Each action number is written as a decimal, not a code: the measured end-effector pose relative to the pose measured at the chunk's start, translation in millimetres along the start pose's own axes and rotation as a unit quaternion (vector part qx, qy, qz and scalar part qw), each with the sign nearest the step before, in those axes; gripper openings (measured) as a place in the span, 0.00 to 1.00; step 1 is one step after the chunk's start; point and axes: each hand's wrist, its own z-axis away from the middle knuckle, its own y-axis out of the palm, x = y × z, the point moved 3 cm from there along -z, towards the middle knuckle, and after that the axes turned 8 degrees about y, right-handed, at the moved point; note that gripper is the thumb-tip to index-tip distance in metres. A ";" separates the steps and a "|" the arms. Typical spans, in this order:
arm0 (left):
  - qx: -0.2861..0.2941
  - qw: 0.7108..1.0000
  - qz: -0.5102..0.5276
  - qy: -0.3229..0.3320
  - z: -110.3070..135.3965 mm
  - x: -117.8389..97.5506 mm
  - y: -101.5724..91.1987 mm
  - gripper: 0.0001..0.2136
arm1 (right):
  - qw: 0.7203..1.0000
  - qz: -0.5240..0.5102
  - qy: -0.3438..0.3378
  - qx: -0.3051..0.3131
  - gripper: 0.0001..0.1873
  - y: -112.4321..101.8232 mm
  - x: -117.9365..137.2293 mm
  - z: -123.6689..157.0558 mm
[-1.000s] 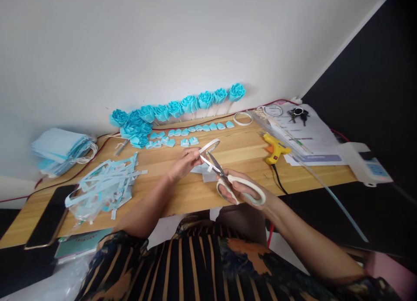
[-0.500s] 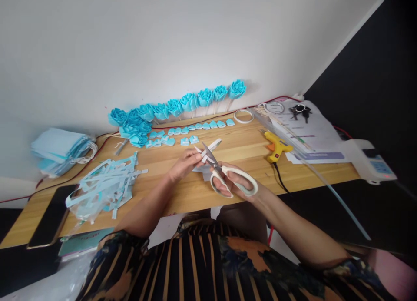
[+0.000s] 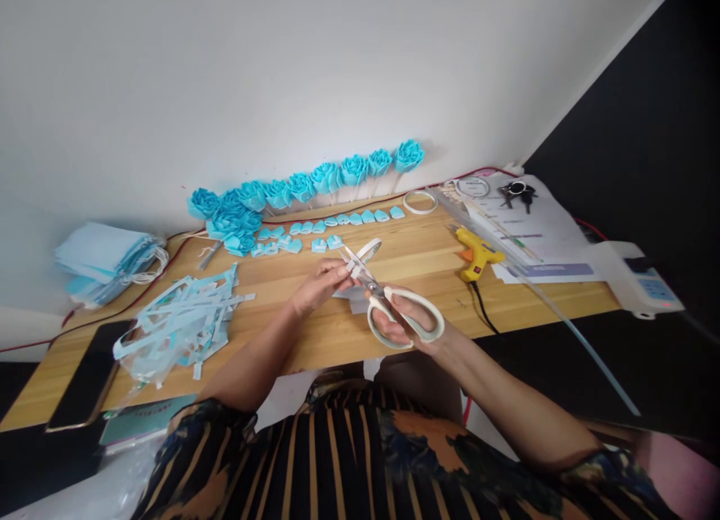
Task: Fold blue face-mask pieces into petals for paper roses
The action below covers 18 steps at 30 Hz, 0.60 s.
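Observation:
Scissors with white handles [image 3: 428, 326] are in my right hand [image 3: 402, 317], its fingers through the loops. Their blades point up and left and cross a small white strip [image 3: 354, 269]. My left hand [image 3: 323, 284] pinches that strip between thumb and fingertips, right beside the blades. Just behind the blades is a narrow white tape ring [image 3: 369, 250]; whether it is held or lying on the table I cannot tell. A pale translucent piece [image 3: 357, 300] lies under my hands. Beyond them, small folded blue pieces [image 3: 334, 241] lie in rows on the wooden table [image 3: 270, 332].
Blue fabric flowers [image 3: 326, 176] line the wall. Left are stacked blue masks [image 3: 101, 251], a heap of cut strips [image 3: 185, 321] and a phone [image 3: 90, 374]. Right are a yellow glue gun [image 3: 478, 253], a tape roll [image 3: 420, 201], papers [image 3: 554, 235] and keys [image 3: 518, 193].
The scissor blades have come closer together across the white strip, and the lower handle loop has shifted slightly right and down. My left hand has stayed nearly still.

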 end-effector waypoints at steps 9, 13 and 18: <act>0.013 0.999 0.027 0.027 -2.3 -8.4 5.6 0.17 | 0.999 0.016 0.001 -0.036 0.27 2.2 5.8 3.9; -0.004 0.999 -0.037 0.020 -3.0 -5.1 2.9 0.16 | 0.998 0.038 -0.002 -0.056 0.25 3.2 5.5 6.5; -0.056 0.997 -0.056 0.020 -3.1 0.9 -5.6 0.19 | 0.991 0.096 -0.030 -0.085 0.21 6.6 7.3 8.2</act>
